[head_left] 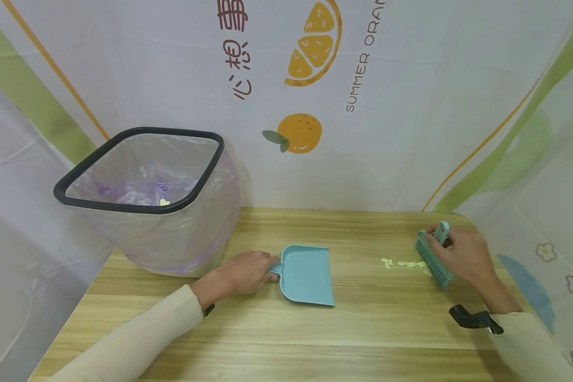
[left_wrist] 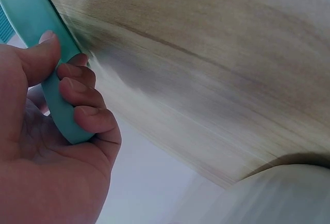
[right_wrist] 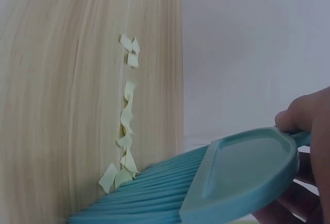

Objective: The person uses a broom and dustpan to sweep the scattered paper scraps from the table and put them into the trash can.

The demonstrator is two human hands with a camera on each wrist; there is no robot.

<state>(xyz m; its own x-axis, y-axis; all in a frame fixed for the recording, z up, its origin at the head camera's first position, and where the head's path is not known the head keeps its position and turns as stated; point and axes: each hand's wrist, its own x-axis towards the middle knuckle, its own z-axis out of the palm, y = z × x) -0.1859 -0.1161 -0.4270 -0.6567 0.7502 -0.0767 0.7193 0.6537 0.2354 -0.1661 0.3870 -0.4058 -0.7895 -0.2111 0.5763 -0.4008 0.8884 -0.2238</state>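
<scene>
In the head view my left hand [head_left: 252,271] grips the handle of a teal dustpan [head_left: 306,275], which lies on the table with its straight edge facing right. The left wrist view shows fingers and thumb curled round that dustpan handle [left_wrist: 64,95]. At the table's right side my right hand [head_left: 465,257] holds a teal hand brush [head_left: 432,260], bristles down on the wood. Pale yellow paper scraps [head_left: 410,263] lie in a line just left of the brush. In the right wrist view the bristles [right_wrist: 149,193] touch the nearest scraps [right_wrist: 125,170].
A bin [head_left: 191,244] with a black rim and a clear liner stands at the back left of the wooden table [head_left: 315,339]. A yellow scrap [head_left: 164,202] shows inside it. White printed curtain [head_left: 387,159] surrounds the table's back and sides.
</scene>
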